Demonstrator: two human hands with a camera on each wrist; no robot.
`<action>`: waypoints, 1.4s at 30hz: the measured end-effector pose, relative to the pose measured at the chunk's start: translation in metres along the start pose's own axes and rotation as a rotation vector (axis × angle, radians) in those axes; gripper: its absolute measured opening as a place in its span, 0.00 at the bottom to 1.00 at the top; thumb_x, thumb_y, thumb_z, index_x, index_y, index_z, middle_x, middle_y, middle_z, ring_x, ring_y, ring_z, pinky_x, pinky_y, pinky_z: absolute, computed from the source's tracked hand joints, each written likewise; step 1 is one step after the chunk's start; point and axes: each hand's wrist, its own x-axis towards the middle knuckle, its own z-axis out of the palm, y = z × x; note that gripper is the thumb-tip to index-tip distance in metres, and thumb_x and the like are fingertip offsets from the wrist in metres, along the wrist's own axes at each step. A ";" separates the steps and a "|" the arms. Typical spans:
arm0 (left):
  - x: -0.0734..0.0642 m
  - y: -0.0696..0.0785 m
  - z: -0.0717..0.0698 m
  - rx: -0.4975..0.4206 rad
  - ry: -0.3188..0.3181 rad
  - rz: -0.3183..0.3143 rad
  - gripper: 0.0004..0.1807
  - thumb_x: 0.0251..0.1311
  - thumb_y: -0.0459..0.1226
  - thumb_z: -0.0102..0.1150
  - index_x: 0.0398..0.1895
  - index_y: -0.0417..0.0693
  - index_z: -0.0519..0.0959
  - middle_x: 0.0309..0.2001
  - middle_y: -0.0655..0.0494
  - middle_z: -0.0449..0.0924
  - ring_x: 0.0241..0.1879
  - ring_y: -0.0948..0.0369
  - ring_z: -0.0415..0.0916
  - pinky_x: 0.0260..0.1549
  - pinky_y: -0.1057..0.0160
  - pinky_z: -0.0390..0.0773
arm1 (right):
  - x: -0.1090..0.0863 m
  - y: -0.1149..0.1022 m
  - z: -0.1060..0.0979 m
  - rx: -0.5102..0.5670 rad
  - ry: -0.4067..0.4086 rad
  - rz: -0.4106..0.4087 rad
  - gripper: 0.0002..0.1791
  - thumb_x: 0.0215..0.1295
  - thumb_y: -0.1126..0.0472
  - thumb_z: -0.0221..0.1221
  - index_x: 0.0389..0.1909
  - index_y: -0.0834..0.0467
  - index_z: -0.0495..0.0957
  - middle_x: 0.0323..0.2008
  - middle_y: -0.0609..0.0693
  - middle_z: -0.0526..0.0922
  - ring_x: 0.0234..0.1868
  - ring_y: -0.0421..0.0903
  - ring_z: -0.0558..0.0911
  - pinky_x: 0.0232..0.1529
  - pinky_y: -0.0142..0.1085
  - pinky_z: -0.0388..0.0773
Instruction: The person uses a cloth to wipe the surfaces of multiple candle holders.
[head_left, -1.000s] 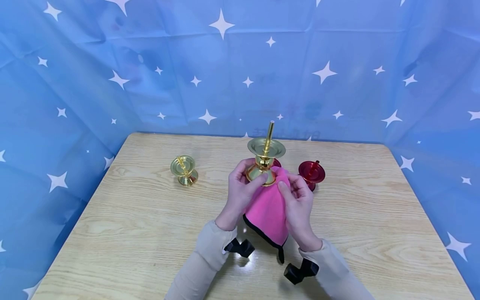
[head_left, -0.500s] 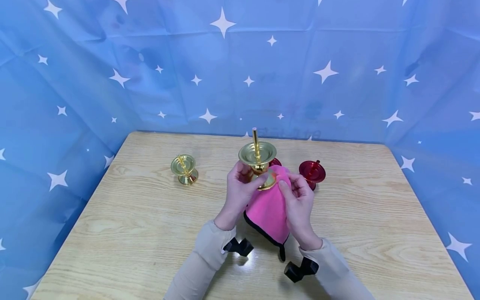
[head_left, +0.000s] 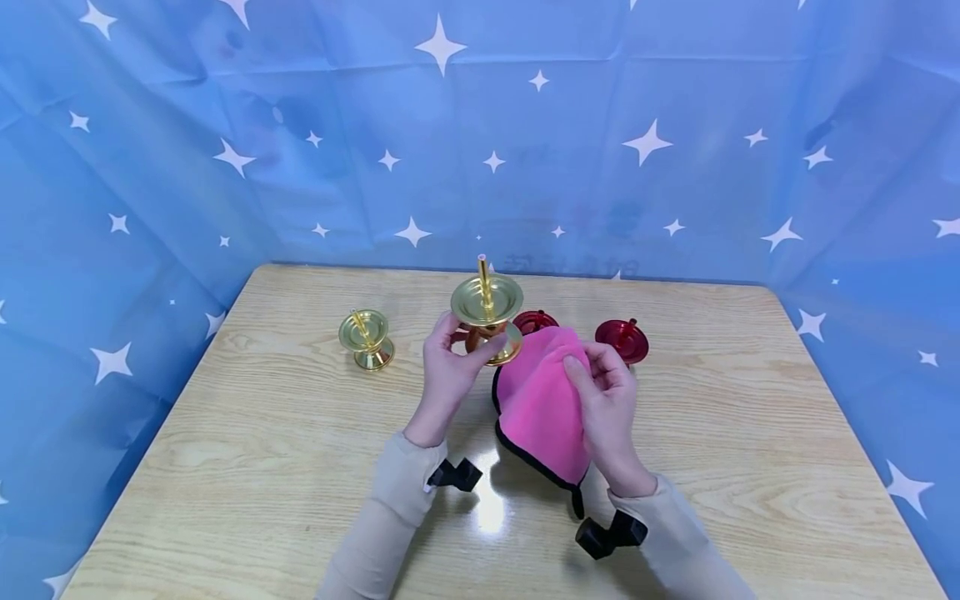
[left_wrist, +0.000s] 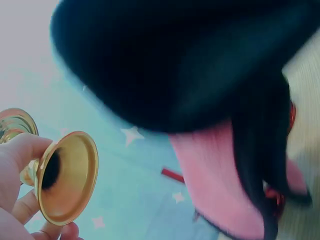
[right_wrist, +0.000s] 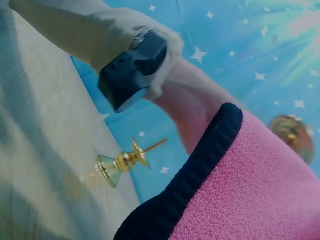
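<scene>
My left hand (head_left: pixel 444 379) grips a shiny gold candlestick (head_left: pixel 486 302) by its lower part, raised above the table. The candlestick stands nearly upright, with a shallow dish and a thin rod rising from its middle. In the left wrist view its hollow base (left_wrist: pixel 70 182) faces the camera, and fingers wrap around the narrow stem. My right hand (head_left: pixel 609 408) pinches a pink cloth (head_left: pixel 542 408) with black edging between thumb and fingers. The cloth hangs down just right of the candlestick, apart from it. Fluffy pink pile (right_wrist: pixel 265 190) fills much of the right wrist view.
Another gold candlestick (head_left: pixel 367 337) stands on the wooden table (head_left: pixel 247 433) to the left. Behind the cloth is a red candlestick (head_left: pixel 535 321), partly hidden. A second red candlestick (head_left: pixel 624 339) stands behind my right hand. A blue star-patterned curtain (head_left: pixel 540 167) hangs behind the table.
My left hand has moved left with the gold candlestick, away from the cloth. Earlier the cloth touched its base. My right hand has shifted slightly right, still pinching the cloth, which now hangs more spread out.
</scene>
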 end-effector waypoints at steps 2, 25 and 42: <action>0.002 0.005 -0.005 0.042 0.017 -0.002 0.17 0.44 0.27 0.69 0.40 0.34 0.79 0.37 0.47 0.78 0.40 0.54 0.69 0.38 0.60 0.70 | 0.001 -0.003 -0.002 -0.002 0.006 -0.002 0.09 0.59 0.75 0.57 0.34 0.58 0.80 0.26 0.45 0.78 0.23 0.37 0.72 0.24 0.24 0.69; 0.016 -0.070 -0.037 0.322 0.075 -0.023 0.12 0.46 0.33 0.71 0.33 0.38 0.79 0.29 0.44 0.77 0.34 0.50 0.69 0.33 0.60 0.64 | -0.002 -0.047 -0.027 0.133 0.087 0.025 0.08 0.59 0.77 0.56 0.34 0.65 0.80 0.25 0.51 0.77 0.22 0.40 0.73 0.22 0.25 0.71; 0.020 -0.093 -0.042 0.348 0.024 -0.176 0.13 0.49 0.33 0.69 0.35 0.37 0.78 0.33 0.43 0.77 0.34 0.51 0.72 0.28 0.63 0.69 | -0.003 -0.051 -0.033 0.219 0.089 0.017 0.05 0.58 0.76 0.58 0.35 0.68 0.79 0.26 0.54 0.78 0.24 0.42 0.76 0.23 0.27 0.74</action>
